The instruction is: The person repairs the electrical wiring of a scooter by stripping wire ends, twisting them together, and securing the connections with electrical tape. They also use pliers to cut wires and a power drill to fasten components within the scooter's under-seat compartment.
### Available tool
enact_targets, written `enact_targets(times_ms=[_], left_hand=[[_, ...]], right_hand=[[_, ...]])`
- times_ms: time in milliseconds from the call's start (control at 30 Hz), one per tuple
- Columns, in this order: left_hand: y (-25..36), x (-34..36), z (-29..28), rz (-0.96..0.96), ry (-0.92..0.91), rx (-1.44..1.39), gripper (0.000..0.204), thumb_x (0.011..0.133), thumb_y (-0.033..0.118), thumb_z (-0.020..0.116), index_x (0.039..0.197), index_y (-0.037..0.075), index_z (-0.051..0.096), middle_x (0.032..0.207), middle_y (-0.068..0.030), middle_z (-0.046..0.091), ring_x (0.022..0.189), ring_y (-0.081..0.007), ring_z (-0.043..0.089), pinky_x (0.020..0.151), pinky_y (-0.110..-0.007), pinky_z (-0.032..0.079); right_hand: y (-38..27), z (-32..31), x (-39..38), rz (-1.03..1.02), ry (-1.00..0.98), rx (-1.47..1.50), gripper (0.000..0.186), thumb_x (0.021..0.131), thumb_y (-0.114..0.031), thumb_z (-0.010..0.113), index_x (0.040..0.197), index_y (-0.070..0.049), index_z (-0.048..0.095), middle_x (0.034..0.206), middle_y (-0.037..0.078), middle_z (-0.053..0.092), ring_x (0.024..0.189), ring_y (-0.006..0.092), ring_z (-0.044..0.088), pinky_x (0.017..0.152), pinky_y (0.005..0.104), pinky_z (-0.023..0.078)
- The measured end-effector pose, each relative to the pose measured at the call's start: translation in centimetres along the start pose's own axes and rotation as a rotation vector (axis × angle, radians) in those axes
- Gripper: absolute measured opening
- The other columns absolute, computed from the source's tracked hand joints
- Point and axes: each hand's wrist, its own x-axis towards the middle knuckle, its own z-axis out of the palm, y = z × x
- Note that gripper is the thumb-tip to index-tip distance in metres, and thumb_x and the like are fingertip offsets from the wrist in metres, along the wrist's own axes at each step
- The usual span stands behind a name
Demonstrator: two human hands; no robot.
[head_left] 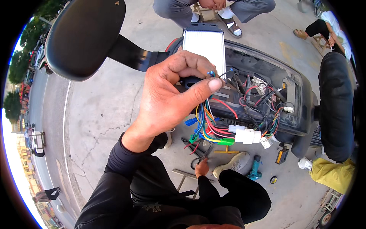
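Note:
My left hand (173, 93) is raised in the middle, thumb and index finger pinched on thin wires (212, 73) with blue ends. Below it hangs a bundle of coloured wires (204, 122) with a green connector (226, 141), a blue connector (191, 121) and white plug connectors (246, 135). Lower down, near my knees, my right hand (202, 168) is closed on a dark tool with a ring-shaped part; its exact kind is unclear. Behind my left hand, a silver box (204, 47) with a black end plate stands at the open black vehicle body (301, 103).
Black padded pieces stand at left (85, 38) and right (336, 107). On the ground lie a teal power drill (255, 168), a tape roll (273, 179) and an orange reflector (281, 156). A seated person (175, 13) is opposite, another (331, 32) far right. A road runs along the left.

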Motion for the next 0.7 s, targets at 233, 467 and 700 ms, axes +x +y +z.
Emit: enact_targets(times_ms=[233, 467, 700], left_hand=[[0.7, -0.1, 0.7, -0.076, 0.023, -0.134, 0.019, 0.089, 0.007, 0.073, 0.103, -0.001, 0.063, 0.091, -0.0120, 0.074, 0.096, -0.0174, 0.069, 0.097, -0.034, 0.051], [1.4, 0.3, 1.0, -0.091, 0.010, -0.051, 0.025, 0.089, 0.007, 0.072, 0.110, -0.004, 0.065, 0.091, -0.0084, 0.074, 0.086, -0.0064, 0.063, 0.078, -0.022, 0.051], [-0.1, 0.3, 0.3, -0.047, -0.040, -0.103, 0.019, 0.090, 0.007, 0.068, 0.103, -0.007, 0.063, 0.091, -0.0090, 0.074, 0.085, -0.0093, 0.066, 0.078, -0.024, 0.052]], right_hand=[[0.2, -0.8, 0.1, 0.127, 0.020, 0.084, 0.054, 0.077, -0.012, 0.069, 0.119, 0.003, 0.041, 0.106, 0.024, 0.067, 0.097, 0.0407, 0.066, 0.085, 0.0472, 0.054], [3.5, -5.4, 2.0, 0.090, -0.312, 0.288, 0.058, 0.074, -0.025, 0.069, 0.117, 0.006, 0.046, 0.101, 0.030, 0.069, 0.095, 0.0411, 0.069, 0.079, 0.0463, 0.057], [-1.8, -26.1, -2.8, -0.055, -0.684, 0.174, 0.039, 0.080, -0.034, 0.078, 0.083, 0.002, 0.062, 0.068, 0.010, 0.060, 0.055, 0.0204, 0.060, 0.047, 0.0366, 0.043]])
